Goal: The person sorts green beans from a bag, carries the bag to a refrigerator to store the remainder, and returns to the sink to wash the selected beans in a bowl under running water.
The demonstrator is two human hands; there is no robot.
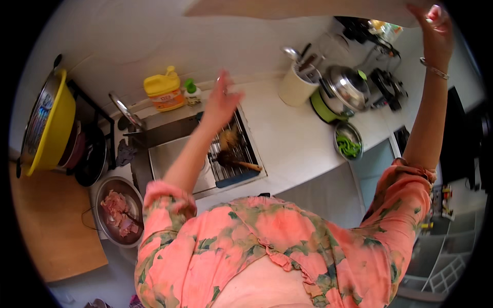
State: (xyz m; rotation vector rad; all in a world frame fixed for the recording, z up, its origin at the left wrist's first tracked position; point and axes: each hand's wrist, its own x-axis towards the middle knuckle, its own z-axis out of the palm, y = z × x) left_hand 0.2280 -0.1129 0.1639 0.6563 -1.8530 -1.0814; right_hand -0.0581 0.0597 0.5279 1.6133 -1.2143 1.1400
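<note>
My left hand (225, 94) is raised over the back of the sink (177, 154) with nothing visible in it, its fingers apart and blurred by motion. Below it, a roll-up drying rack (252, 148) lies across the right part of the sink, carrying a wooden-handled brush (240, 163) and a tan scrubber (228, 138). High at the upper right, my right hand (437, 32) has partly curled fingers beside the edge of a pale panel (308, 8), perhaps a cabinet door. Whether it grips the panel cannot be made out.
A steel bowl of raw meat (119, 211) stands left. Behind the sink are a faucet (127, 111), yellow jug (163, 90) and pump bottle (192, 92). Right on the counter are a utensil holder (296, 86), lidded electric pot (342, 90) and bowl of sliced green peppers (348, 142).
</note>
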